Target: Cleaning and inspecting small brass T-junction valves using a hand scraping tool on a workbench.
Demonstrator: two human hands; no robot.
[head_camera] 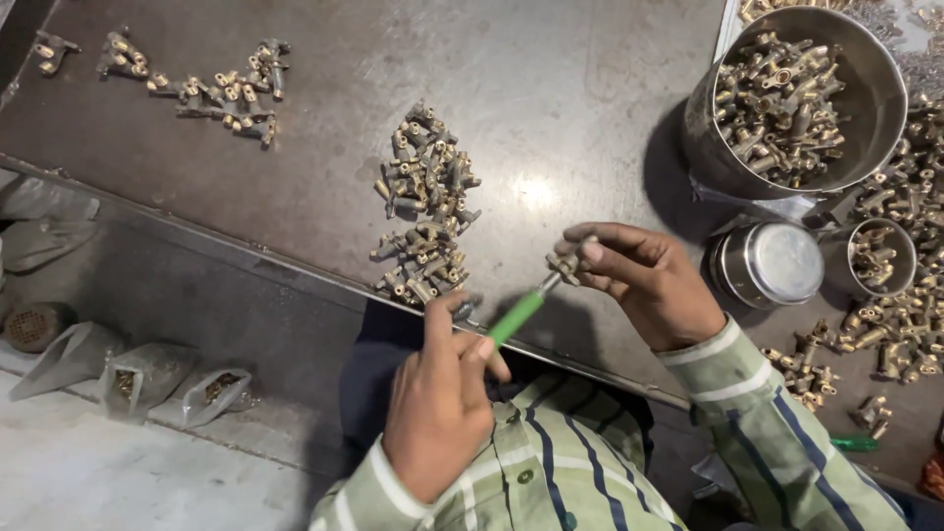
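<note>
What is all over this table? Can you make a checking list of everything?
Surface: dark metal table, scuffed.
Job's things: green-handled screwdriver in left hand; small brass fitting pinched in right hand, tool tip meeting it.
Clutter: brass fittings pile; big steel pot of fittings; small steel cup; upturned steel bowl.
Grippers: both hands closed on their things.
Cables: nothing seen.
Surroundings: plastic bags on the floor.
</note>
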